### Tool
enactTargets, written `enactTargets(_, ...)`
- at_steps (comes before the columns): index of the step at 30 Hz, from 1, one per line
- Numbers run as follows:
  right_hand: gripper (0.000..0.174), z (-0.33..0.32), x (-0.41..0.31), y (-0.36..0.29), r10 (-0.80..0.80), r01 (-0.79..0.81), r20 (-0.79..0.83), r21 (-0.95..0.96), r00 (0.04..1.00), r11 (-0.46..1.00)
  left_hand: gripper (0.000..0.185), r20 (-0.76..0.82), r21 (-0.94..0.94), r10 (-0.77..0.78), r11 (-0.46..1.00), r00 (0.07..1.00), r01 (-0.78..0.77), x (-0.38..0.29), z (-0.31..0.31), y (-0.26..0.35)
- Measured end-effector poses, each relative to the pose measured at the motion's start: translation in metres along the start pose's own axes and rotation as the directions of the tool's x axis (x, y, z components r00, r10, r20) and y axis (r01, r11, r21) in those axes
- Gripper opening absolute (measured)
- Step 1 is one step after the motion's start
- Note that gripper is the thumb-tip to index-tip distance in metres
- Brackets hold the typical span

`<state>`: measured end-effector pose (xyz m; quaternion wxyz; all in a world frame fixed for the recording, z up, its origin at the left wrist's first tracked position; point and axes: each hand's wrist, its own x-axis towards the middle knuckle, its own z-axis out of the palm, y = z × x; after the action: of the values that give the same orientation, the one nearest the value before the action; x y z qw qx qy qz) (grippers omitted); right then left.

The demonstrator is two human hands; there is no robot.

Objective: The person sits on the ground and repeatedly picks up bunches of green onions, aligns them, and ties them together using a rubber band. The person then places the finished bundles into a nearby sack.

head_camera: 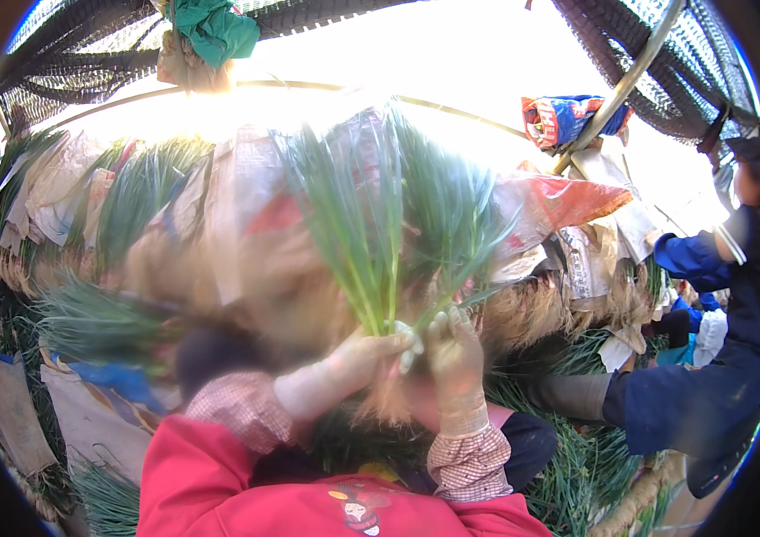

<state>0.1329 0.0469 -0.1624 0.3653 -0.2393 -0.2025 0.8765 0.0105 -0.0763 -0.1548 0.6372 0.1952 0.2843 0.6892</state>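
My gloved left hand (346, 366) is closed around the lower stems of a bunch of green onions (376, 268). Their long leaves fan upward, and the pale stringy roots (388, 401) hang below the fist. Close beside it, my gloved right hand (457, 352) has its fingers curled, with a few separate onion leaves (470, 274) rising from the fingertips. Just where those fingers pinch is partly hidden. Behind both hands stands a larger, blurred stack of green onions (447, 201), roots toward me.
A long row of bundled onions (145, 208) wrapped in sacking spans the back. Loose onions lie at left (95, 325) and lower right (581, 463). A person in dark blue clothing (695, 396) is close on the right. A slanted pole (628, 80) supports black shade netting (662, 67).
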Motion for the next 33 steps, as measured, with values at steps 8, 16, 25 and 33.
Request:
enactTargets(8, 0.039, 0.032, 0.0, -0.019, 0.129, 0.023, 0.185, -0.651, 0.974, 0.759, 0.017, -0.16, 0.256, 0.08, 0.966, 0.984, -0.037, -0.004, 0.001, -0.003)
enactTargets(16, 0.028, -0.002, 0.019, 0.024, -0.018, 0.029, 0.024, -0.587, 1.0, 0.809, 0.02, -0.447, 0.363, 0.114, 0.93, 0.887, 0.063, 0.008, -0.002, -0.016)
enactTargets(25, 0.01, 0.003, 0.006, -0.005, -0.301, 0.344, 0.178, -0.626, 0.937, 0.7, 0.021, -0.12, -0.074, -0.079, 0.995, 0.99, 0.07, -0.001, -0.003, 0.001)
enactTargets(33, 0.01, -0.002, 0.002, -0.076, 0.491, 0.107, 0.237, -0.955, 0.838, 0.278, 0.029, -0.034, -0.226, 0.229, 0.946, 0.973, -0.231, -0.035, -0.016, 0.056)
